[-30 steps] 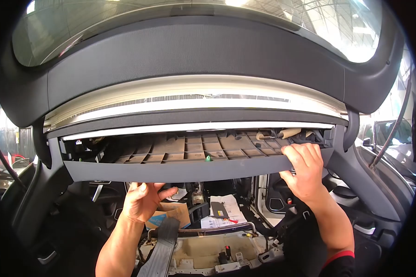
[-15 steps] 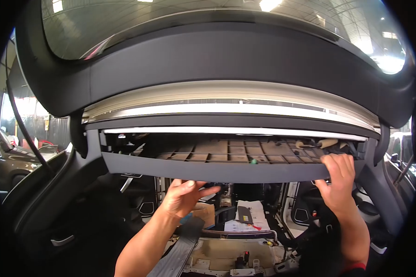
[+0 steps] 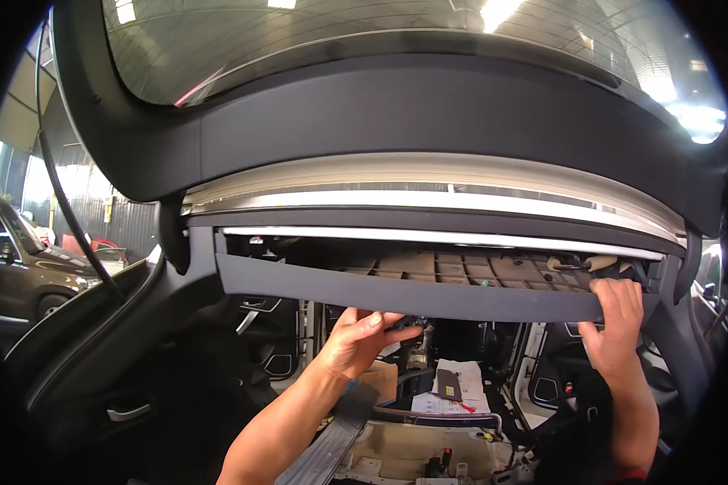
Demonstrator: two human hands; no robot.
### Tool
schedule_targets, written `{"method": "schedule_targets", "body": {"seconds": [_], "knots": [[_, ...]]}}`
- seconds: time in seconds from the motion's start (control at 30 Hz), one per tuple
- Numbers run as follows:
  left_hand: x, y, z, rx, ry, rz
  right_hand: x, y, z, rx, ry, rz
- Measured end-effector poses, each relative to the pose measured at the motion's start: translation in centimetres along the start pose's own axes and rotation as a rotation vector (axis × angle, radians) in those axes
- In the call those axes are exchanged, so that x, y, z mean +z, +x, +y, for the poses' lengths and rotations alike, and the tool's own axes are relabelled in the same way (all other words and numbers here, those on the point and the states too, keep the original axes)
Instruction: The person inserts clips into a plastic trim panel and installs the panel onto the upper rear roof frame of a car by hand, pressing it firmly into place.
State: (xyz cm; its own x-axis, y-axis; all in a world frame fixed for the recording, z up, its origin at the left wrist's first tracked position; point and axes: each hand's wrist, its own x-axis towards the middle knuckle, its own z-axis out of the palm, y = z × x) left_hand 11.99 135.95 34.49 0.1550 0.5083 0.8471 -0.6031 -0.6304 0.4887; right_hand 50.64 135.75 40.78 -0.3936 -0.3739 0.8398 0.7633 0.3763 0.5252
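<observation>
A long grey trim panel (image 3: 412, 297) hangs just below the rear roof edge of a car, its left end higher and closer to the frame than its right part. My right hand (image 3: 617, 319) grips the panel near its right end, fingers over the top edge and thumb below. Under the panel's lower edge, left of its middle, is my left hand (image 3: 362, 339), palm up with fingers apart; whether its fingertips press on the panel I cannot tell. Through the gap above the panel shows a brown ribbed board (image 3: 441, 265).
Overhead is the raised tailgate with its dark inner trim (image 3: 396, 105). A white metal strip (image 3: 437, 238) borders the opening. Below, the stripped cabin holds papers (image 3: 465, 380), a cardboard box (image 3: 384, 380) and a grey strip (image 3: 336, 436). Another car (image 3: 36, 271) stands outside at left.
The panel's left end has risen slightly toward the frame. Both hands keep much the same places on the panel, while the whole view has shifted so things appear further right.
</observation>
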Motion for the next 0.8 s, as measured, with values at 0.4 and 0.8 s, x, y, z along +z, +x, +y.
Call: {"method": "schedule_targets", "body": {"seconds": [0.4,0.8], "knots": [[-0.3,0.6,0.0,0.016,0.033,-0.045,-0.5,0.9,-0.2,0.054,0.028,-0.016],[-0.9,0.9,0.2,0.068,0.046,0.0,-0.9,2.7,0.2,0.065,0.016,-0.067]]}}
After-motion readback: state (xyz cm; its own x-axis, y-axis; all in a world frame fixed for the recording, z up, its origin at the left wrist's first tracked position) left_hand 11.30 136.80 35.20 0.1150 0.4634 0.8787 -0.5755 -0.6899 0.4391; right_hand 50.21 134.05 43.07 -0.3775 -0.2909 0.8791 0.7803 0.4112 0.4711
